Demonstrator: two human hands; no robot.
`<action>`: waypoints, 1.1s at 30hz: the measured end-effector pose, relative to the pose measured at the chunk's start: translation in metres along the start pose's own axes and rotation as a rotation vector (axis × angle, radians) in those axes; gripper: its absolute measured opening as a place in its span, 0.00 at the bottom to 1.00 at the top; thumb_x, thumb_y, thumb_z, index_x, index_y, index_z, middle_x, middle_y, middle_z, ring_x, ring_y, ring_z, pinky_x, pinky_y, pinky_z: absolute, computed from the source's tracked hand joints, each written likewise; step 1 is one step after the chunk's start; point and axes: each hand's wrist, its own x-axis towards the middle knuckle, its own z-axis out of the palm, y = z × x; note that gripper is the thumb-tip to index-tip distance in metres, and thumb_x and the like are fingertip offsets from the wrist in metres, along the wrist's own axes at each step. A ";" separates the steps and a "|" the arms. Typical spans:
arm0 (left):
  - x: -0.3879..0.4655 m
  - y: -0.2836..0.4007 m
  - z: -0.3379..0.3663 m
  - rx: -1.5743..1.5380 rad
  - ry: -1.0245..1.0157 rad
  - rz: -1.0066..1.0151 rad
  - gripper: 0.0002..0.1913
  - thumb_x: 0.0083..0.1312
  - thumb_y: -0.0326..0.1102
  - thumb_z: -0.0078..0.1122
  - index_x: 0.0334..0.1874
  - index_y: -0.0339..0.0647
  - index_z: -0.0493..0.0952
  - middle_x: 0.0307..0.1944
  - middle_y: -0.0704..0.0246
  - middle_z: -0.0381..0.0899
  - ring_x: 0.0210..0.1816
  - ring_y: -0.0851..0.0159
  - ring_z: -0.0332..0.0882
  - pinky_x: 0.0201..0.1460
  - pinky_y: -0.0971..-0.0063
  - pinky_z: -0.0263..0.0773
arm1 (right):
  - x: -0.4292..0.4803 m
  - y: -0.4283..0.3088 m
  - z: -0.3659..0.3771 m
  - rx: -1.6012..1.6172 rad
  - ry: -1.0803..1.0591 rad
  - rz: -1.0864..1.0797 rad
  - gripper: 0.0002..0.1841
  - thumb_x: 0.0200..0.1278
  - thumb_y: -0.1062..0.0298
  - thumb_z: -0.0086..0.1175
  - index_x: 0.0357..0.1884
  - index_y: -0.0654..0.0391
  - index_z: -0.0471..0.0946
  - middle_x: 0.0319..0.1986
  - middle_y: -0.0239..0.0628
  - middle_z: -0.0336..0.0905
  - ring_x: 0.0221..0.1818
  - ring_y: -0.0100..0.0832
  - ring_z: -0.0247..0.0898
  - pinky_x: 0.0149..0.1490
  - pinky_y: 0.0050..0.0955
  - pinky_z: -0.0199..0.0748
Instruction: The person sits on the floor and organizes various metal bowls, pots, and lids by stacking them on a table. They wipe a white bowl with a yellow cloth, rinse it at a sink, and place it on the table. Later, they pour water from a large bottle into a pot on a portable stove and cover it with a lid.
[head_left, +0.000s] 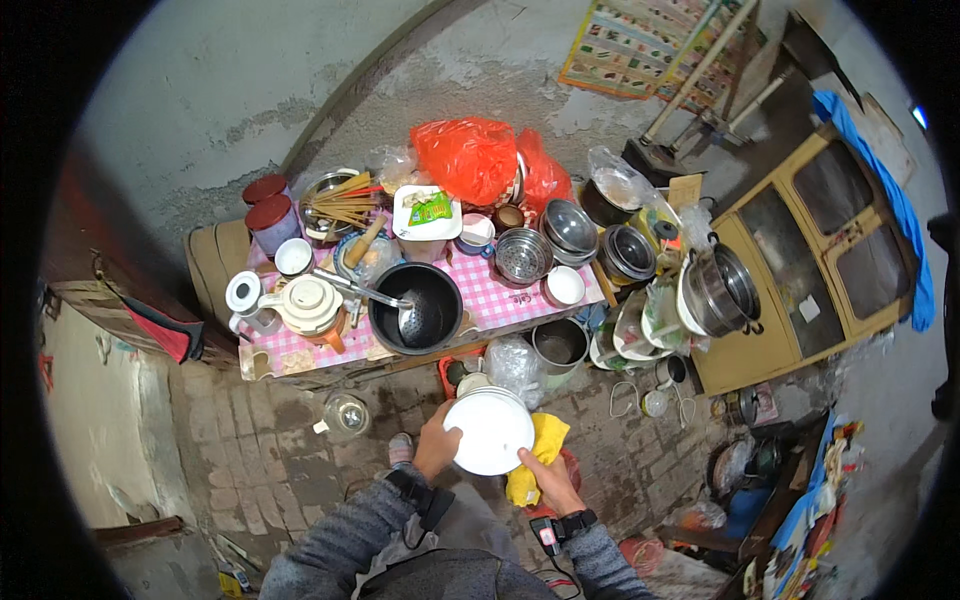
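Note:
A white round dish (491, 433) is held up in front of my body, its pale face towards me. Further rims show along its far edge, so it looks like a small stack. My left hand (438, 444) grips the left side, with the thumb over the rim. On the lower right edge rests the thumb of my right hand (551, 480), which also holds a yellow cloth (551, 435) against the dish. The fingers under the dish are hidden.
A table with a pink checked cloth (491, 300) stands ahead, crowded with a black pot (417, 319), steel bowls (523, 256) and a cream jug (307, 304). A glass jug (346, 415) stands on the brick floor. To the right is a wooden cabinet (757, 300).

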 end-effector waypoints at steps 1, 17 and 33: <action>0.018 0.005 0.006 -0.013 -0.029 -0.004 0.31 0.52 0.30 0.48 0.63 0.35 0.65 0.46 0.42 0.76 0.46 0.46 0.78 0.49 0.63 0.71 | 0.017 -0.007 -0.004 0.006 0.021 0.029 0.24 0.61 0.63 0.59 0.55 0.64 0.68 0.45 0.34 0.74 0.44 0.26 0.72 0.46 0.27 0.71; 0.267 -0.044 0.135 -0.703 0.431 -0.474 0.25 0.55 0.25 0.52 0.57 0.25 0.64 0.45 0.52 0.76 0.40 0.51 0.80 0.36 0.61 0.79 | 0.319 -0.021 -0.115 0.345 0.064 0.217 0.17 0.66 0.59 0.54 0.49 0.61 0.72 0.38 0.35 0.77 0.37 0.30 0.75 0.40 0.30 0.73; 0.369 -0.030 0.158 -1.161 0.670 -0.421 0.27 0.59 0.24 0.44 0.63 0.31 0.54 0.56 0.53 0.67 0.54 0.48 0.72 0.53 0.50 0.76 | 0.485 -0.035 -0.202 0.115 0.283 0.236 0.32 0.61 0.39 0.53 0.48 0.63 0.73 0.35 0.35 0.76 0.32 0.28 0.72 0.36 0.31 0.72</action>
